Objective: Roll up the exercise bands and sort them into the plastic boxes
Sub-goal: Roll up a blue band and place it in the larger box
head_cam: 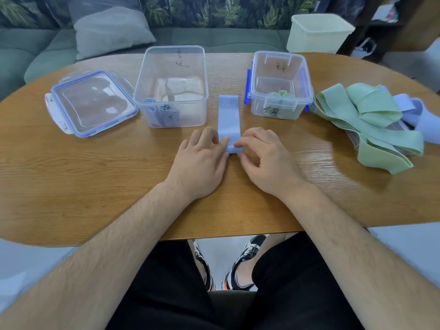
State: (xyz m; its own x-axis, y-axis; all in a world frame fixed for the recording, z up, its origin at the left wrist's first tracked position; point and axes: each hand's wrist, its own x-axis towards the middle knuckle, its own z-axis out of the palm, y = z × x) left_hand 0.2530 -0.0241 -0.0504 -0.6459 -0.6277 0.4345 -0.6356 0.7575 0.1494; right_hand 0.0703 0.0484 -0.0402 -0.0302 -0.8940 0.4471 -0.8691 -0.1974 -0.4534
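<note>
Black-trousered knees and two bare forearms fill the near view, the arms reaching over the near edge of the oval wooden table (95, 175). Just past the middle of that edge, the left hand (202, 158) and the right hand (264, 156) meet at the near end of a pale blue flat rubber exercise band (228, 117), printed "20" at its far end. Each hand pinches one side of the first small turn of the roll with curled fingers and thumb. The rest of the band lies flat, running straight toward the far edge between the two boxes.

To roll it well, I judge the turn should be kept tight and square, with both hands advancing evenly so the edges stack instead of coning sideways. The rubber looks springy and will probably unwind if the pinch loosens.

Left of the band stands a tall clear lidless plastic box (152, 75) with a rolled blue band (151, 108) in its near left corner, so this one likely belongs there. Right of the band, a smaller clear plastic box with blue clips (307, 82) holds a rolled green band (279, 94). A clear lid with a blue seal (92, 103) lies flat toward the left edge. At the right edge sits a loose heap of green bands (371, 115) with some unrolled blue bands (414, 110) behind it. A pale yellow tub (319, 32) stands beyond the far edge.
</note>
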